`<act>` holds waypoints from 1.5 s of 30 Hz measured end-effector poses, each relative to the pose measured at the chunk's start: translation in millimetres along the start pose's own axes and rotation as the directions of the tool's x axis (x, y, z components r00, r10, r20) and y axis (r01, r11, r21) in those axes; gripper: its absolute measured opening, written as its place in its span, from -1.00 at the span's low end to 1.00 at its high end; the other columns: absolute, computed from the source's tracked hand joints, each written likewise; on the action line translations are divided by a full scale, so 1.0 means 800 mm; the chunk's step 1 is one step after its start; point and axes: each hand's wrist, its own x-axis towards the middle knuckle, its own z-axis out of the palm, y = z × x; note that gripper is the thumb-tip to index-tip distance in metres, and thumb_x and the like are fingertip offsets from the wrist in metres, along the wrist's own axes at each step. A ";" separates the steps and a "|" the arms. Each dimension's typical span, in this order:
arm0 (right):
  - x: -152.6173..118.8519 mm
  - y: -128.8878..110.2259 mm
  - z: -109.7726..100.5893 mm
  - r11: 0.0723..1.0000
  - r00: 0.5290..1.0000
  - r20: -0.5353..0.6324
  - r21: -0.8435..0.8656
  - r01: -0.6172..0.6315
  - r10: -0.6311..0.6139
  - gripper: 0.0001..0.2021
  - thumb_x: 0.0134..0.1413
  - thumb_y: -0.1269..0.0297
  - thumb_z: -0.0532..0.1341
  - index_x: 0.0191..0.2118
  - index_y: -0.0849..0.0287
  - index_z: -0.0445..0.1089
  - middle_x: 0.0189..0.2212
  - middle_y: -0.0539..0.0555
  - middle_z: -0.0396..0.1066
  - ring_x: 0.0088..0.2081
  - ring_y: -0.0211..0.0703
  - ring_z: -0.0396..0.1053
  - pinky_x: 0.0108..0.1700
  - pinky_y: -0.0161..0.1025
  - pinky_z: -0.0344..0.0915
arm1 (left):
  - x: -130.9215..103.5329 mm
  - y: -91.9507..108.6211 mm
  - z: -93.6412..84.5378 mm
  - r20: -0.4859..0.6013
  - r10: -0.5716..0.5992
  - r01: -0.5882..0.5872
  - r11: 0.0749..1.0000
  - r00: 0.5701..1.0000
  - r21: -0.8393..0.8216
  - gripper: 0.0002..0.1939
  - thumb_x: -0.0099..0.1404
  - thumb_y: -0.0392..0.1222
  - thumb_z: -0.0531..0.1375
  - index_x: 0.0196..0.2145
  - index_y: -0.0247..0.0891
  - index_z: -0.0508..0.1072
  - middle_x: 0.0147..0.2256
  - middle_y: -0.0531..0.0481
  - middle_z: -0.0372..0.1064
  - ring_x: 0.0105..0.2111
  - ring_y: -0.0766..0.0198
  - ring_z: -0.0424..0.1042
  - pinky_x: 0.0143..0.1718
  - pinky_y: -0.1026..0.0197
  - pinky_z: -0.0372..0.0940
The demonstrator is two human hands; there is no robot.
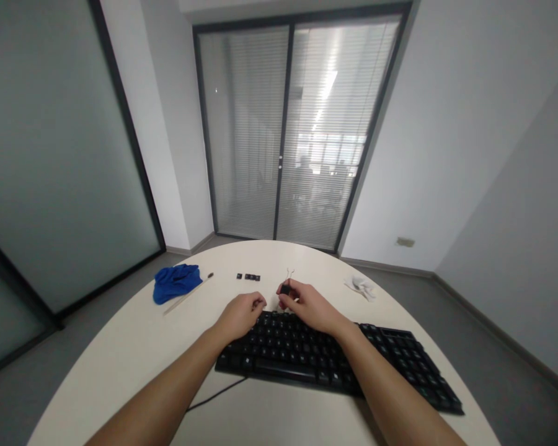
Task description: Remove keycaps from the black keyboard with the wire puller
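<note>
A black keyboard (302,350) lies across the near part of the table. My right hand (307,303), above its back edge, is closed on a keycap puller (285,288) with a black handle. Two thin wire prongs of the puller point up and away from me. My left hand (242,314) rests at the keyboard's upper left corner, its fingers curled together in a pinch; whatever may be between them is hidden. Beyond my hands, several loose black keycaps (252,277) lie in a short row, one of them a little apart.
A blue cloth (177,282) lies at the left with a thin brush (188,293) beside it. Crumpled white tissue (361,287) is at the right. The keyboard's cable (218,394) runs toward me on the round table (134,359). Glass doors (242,136) stand behind.
</note>
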 end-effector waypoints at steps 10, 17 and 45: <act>0.002 0.005 0.020 0.998 0.999 0.017 0.060 0.029 -0.031 -0.82 0.23 0.18 0.12 -0.23 0.16 0.38 -0.38 0.05 0.50 -0.33 -0.16 0.42 -0.28 -0.27 0.30 | -0.006 0.006 -0.006 0.065 0.043 -0.036 0.993 0.997 -0.109 -0.73 0.29 -0.08 0.09 -0.21 -0.14 0.57 -0.22 0.00 0.56 -0.20 0.15 0.49 -0.12 0.19 0.31; 0.004 0.020 0.025 0.977 0.998 -0.028 0.208 -0.050 0.057 -0.70 0.28 0.06 0.06 -0.27 0.18 0.35 -0.42 0.05 0.47 -0.36 -0.19 0.41 -0.27 -0.27 0.30 | -0.004 -0.002 -0.002 0.057 0.078 -0.072 0.992 0.995 -0.101 -0.75 0.27 -0.09 0.11 -0.24 -0.08 0.59 -0.24 0.07 0.56 -0.25 0.20 0.50 -0.16 0.24 0.31; 0.002 0.020 0.035 0.977 0.999 -0.026 -0.212 0.034 -0.041 -0.67 0.32 0.16 0.02 -0.40 0.17 0.39 -0.48 0.03 0.44 -0.42 -0.19 0.35 -0.35 -0.30 0.17 | -0.005 -0.003 -0.006 0.100 0.118 -0.107 0.988 0.988 -0.108 -0.70 0.24 -0.10 0.14 -0.10 -0.09 0.55 -0.12 0.04 0.54 -0.12 0.11 0.48 -0.06 0.17 0.30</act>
